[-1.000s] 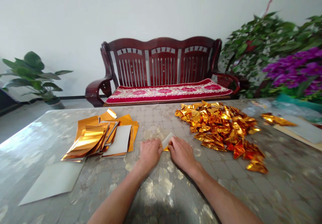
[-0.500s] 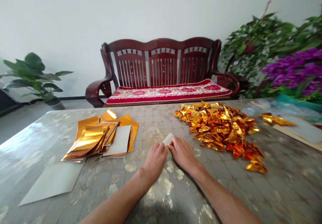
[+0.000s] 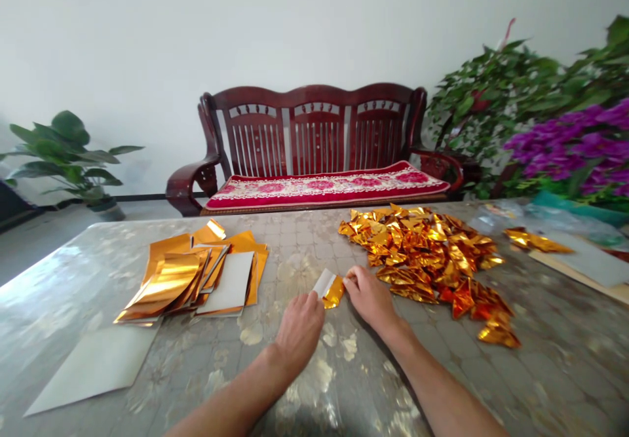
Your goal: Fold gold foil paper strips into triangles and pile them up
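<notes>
Between my hands is a small sheet of gold foil paper [image 3: 334,291], partly folded, with its pale backing showing on the left part and shiny gold on the right. My left hand [image 3: 301,322] pinches its lower left edge between thumb and fingers. At its right edge, the fingertips of my right hand [image 3: 368,296] are closed together on the paper. To the left lies a loose stack of flat gold foil sheets [image 3: 171,273], some with the pale side up. A heap of folded gold foil pieces [image 3: 417,244] spreads to the right of my right hand.
A large pale sheet [image 3: 93,368] lies at the table's left front. Clear plastic bags [image 3: 565,221], a flat board [image 3: 590,257] and purple flowers [image 3: 570,142] are at the right. Behind the table [image 3: 289,227] stands a wooden bench [image 3: 314,129] with a red cover.
My hands have moved apart, the right one shifting right and turning. More of the foil paper shows, with its gold side now visible between them. The view has tilted slightly up.
</notes>
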Tool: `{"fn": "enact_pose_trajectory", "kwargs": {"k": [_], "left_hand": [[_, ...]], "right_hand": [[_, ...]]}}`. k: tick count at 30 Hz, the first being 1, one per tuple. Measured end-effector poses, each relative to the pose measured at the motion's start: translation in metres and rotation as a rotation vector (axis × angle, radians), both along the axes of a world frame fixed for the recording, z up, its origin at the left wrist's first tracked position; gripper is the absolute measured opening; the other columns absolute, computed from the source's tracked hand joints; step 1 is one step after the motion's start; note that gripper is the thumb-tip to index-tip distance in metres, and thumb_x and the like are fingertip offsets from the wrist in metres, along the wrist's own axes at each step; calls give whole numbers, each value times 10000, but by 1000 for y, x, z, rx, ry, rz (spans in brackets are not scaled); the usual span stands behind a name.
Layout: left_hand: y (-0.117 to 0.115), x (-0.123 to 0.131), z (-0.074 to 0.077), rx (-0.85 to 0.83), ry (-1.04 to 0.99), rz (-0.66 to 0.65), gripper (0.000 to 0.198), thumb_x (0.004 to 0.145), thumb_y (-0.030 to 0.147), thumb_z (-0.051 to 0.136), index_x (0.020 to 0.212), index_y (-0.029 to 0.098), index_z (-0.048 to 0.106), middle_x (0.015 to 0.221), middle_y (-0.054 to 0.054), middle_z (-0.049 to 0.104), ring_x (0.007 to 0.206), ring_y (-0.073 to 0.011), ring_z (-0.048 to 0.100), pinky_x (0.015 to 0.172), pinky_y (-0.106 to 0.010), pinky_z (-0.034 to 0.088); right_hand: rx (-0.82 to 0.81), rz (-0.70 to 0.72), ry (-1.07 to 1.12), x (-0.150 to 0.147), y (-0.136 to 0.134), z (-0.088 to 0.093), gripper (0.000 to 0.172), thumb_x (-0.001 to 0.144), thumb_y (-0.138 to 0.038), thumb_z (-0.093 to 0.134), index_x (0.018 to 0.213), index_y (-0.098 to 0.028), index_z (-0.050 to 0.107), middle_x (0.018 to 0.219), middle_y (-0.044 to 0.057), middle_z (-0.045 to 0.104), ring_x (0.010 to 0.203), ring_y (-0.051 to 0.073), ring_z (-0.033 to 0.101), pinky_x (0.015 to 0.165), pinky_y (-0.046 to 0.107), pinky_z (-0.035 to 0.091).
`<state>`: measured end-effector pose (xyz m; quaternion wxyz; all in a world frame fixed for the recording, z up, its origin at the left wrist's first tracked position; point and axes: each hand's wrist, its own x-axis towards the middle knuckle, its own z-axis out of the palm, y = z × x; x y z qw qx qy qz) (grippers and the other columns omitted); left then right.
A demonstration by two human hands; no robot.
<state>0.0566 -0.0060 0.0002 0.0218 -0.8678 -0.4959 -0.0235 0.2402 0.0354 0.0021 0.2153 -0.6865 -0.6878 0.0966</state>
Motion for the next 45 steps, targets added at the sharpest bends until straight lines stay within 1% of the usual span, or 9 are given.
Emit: {"fn": "enact_pose_trajectory", "kwargs": {"k": [5,9,15,21,24,29,36,39,45], "left_hand": [[20,3,10,-26,-77,94,161,950,247,503,934,192,654,919,-83,639,932,-236,602,809,-357,438],[33,4,18,-85,-191,185,140,884,343,616,913,212,658,971,-63,642,983,-233,593,846,-339,425],[40,3,13,-199,-397,268,493,826,331,661,1285,236,506,1186,-53,609,1087,-196,589,888,-273,432],[45,7,15,-335,-438,304,581,789,305,655,1337,213,487,1171,-61,663,1064,-211,626,849,-272,445],[47,8,15,-349,-477,326,534,760,323,671,1269,214,554,1097,-45,692,992,-212,645,791,-267,445],[51,12,10,-307,-573,371,312,781,369,635,1029,183,667,936,-29,706,859,-197,645,702,-255,412],[53,15,-4,-302,-824,333,196,796,353,596,846,201,709,791,6,693,767,-169,622,659,-230,379],[53,14,-9,-310,-878,295,236,812,384,567,743,185,675,674,19,627,670,-149,565,607,-227,341],[53,18,-15,-235,-960,289,319,833,398,504,599,183,477,569,57,391,591,-114,408,555,-231,241]], "right_hand": [[25,25,-116,-7,-3,-1,137,922,-329,535,941,-216,611,993,58,635,963,203,591,744,283,377],[47,22,-158,-10,-4,-2,115,898,-329,570,906,-221,608,964,54,621,944,205,579,753,287,376],[77,28,-109,-10,-3,-1,84,889,-280,557,854,-216,601,909,42,650,905,193,583,750,282,364],[-44,-20,128,-8,2,-1,140,843,-300,591,968,-244,621,846,-10,694,801,173,616,624,259,331],[-45,-8,260,-7,4,-4,250,809,-260,596,1057,-244,625,809,-26,691,775,165,619,627,251,357],[61,73,385,-10,3,-7,295,790,-222,582,1077,-227,654,798,-14,675,792,170,616,693,262,423],[173,147,407,-11,1,-6,187,791,-204,596,954,-209,687,859,28,686,876,198,613,804,309,448],[191,174,424,-12,1,-4,96,816,-232,586,849,-207,673,859,34,683,861,197,611,798,311,449],[228,169,437,-15,-2,-3,102,834,-234,562,770,-210,637,792,24,671,793,185,608,737,288,442]]}}
